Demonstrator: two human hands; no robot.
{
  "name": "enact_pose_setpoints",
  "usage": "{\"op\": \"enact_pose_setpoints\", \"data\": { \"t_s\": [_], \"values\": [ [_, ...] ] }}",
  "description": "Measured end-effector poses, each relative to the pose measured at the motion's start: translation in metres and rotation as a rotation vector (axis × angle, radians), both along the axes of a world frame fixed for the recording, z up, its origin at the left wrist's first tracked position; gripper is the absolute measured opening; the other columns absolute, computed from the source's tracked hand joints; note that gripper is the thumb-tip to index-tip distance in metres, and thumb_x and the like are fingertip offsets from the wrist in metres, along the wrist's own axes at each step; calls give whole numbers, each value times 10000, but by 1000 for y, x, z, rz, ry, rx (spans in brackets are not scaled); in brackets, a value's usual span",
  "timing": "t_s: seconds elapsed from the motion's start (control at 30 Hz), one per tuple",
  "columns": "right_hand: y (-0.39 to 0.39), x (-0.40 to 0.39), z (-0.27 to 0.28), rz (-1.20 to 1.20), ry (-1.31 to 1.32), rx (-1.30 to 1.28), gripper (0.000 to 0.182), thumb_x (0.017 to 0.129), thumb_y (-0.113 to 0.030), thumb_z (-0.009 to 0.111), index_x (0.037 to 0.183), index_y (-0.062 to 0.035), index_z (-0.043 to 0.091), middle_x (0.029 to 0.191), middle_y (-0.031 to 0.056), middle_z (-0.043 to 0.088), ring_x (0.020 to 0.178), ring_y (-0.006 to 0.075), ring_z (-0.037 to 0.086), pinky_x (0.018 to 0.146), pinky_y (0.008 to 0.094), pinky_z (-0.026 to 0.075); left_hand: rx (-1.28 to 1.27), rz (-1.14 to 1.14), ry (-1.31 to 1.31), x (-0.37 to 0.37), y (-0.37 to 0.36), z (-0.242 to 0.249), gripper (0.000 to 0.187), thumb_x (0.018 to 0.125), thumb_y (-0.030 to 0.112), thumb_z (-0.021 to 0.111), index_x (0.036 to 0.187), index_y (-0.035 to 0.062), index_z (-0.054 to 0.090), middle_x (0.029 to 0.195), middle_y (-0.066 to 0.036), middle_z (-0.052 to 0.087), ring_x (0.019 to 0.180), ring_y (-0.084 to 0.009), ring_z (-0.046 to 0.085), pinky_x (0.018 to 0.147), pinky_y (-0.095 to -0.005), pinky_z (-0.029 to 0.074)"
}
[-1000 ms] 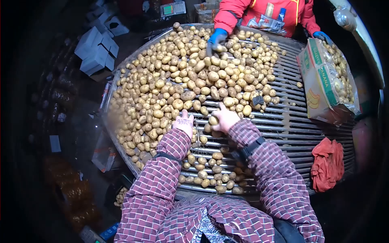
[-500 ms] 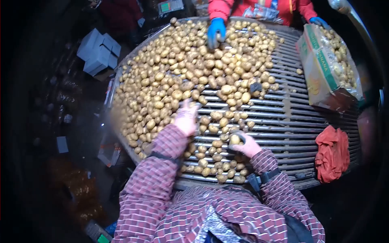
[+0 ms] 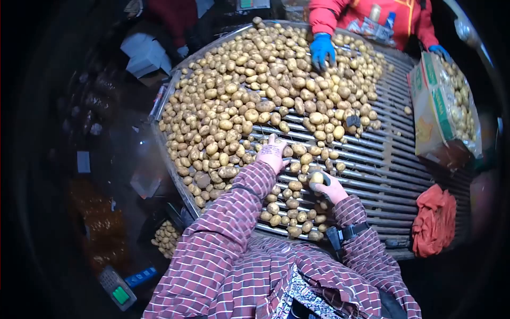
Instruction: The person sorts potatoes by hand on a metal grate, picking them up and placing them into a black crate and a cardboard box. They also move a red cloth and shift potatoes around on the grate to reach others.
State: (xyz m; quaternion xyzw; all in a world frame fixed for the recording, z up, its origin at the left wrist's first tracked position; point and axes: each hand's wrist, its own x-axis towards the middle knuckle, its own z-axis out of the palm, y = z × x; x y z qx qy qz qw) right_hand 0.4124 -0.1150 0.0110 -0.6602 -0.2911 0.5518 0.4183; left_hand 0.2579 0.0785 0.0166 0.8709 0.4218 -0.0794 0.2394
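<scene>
Many potatoes [image 3: 223, 125] lie heaped over the left and far part of a slatted metal table [image 3: 372, 183]. My left hand [image 3: 273, 154], in a pale glove, rests on the slats among potatoes with its fingers apart and nothing held. To its right, my right hand [image 3: 328, 186] has its fingers wrapped round a potato [image 3: 316, 177]. A smaller group of potatoes [image 3: 292, 203] lies on the slats between my hands and the near edge.
Across the table a person in red has one blue-gloved hand [image 3: 322, 51] on the potatoes. The other touches a cardboard box [image 3: 433, 109] of potatoes. Red cloth [image 3: 434, 220] lies at the right edge. White boxes [image 3: 144, 54] and a scale [image 3: 118, 288] are at left.
The view has shifted, so the table appears further right. My left hand has come closer to my right hand, which still holds a potato. The blue-gloved hand now points down onto the heap.
</scene>
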Motion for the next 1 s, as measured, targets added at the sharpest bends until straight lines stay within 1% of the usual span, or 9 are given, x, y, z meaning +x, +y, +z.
{"op": "enact_pose_setpoints", "data": {
  "t_s": [0.07, 0.13, 0.27, 0.3, 0.37, 0.43, 0.63, 0.83, 1.0],
  "values": [
    [-6, 2, -7, -208, 278, 46, 475, 829, -232, 668, 1240, -34, 537, 1075, 74, 624, 918, 145, 579, 807, 309, 491, 31, 23, -225, -26, -1, 5, 633, 689, 362, 783, 1252, 197, 545, 1423, -221, 309, 1174, -373, 501, 968, -424, 449],
    [-15, 14, 17, -263, 1068, -74, 461, 883, -345, 581, 1245, -67, 521, 984, 65, 620, 723, 170, 577, 580, 315, 515, -12, 154, -358, -62, -18, 40, 634, 668, 335, 801, 1228, 157, 563, 1392, -209, 354, 1177, -363, 501, 980, -419, 440],
    [-21, 2, 45, -329, 628, 235, 631, 897, -625, 390, 1287, -136, 474, 1196, 115, 568, 951, 359, 603, 749, 521, 531, -340, 611, -1136, -153, -53, 2, 547, 732, 120, 764, 1226, 40, 542, 1191, -56, 570, 1083, -191, 547, 985, -300, 410],
    [-17, 37, 25, -383, 1270, 257, 679, 894, -617, 406, 1346, -111, 448, 1201, 102, 580, 870, 272, 606, 707, 461, 544, -641, 808, -1392, -179, -63, -3, 473, 793, 144, 735, 1207, 13, 549, 1126, -44, 607, 1061, -161, 554, 969, -275, 417],
    [-9, 0, 36, -394, 819, 137, 546, 931, -592, 345, 1204, -154, 519, 1179, 110, 583, 998, 347, 592, 744, 513, 541, -662, 1099, -1500, -236, -79, -15, 405, 844, 200, 703, 1174, 10, 564, 1053, -62, 635, 974, -157, 599, 892, -265, 474],
    [9, -34, 27, -279, 941, -1, 487, 922, -558, 432, 1146, -142, 549, 1146, 107, 603, 903, 258, 618, 696, 331, 551, -749, 1191, -1705, -291, -100, -13, 348, 866, 227, 678, 1131, 24, 580, 985, -62, 651, 901, -155, 627, 791, -277, 526],
    [101, -220, 60, 311, 465, -140, 443, 910, -517, 513, 1148, -149, 575, 986, 35, 637, 682, 123, 556, 530, 201, 439, -508, 1463, -1781, -417, -172, -21, 398, 909, 409, 581, 1188, 125, 554, 1017, -55, 647, 805, -237, 664, 474, -243, 484],
    [153, -424, 89, 808, 603, -186, 465, 920, -514, 495, 1153, -117, 562, 1026, 37, 626, 751, 115, 564, 528, 230, 441, -345, 1784, -1637, -467, -259, -27, 466, 878, 538, 553, 1212, 214, 524, 1075, 1, 609, 888, -241, 629, 521, -260, 403],
    [151, -503, 58, 909, 450, 6, 590, 913, -505, 525, 1328, -89, 473, 1189, 101, 583, 1047, 201, 563, 859, 292, 475, -334, 1859, -1605, -489, -284, -25, 472, 866, 564, 550, 1203, 235, 517, 1084, -1, 604, 915, -247, 616, 543, -260, 387]
  ]
}}
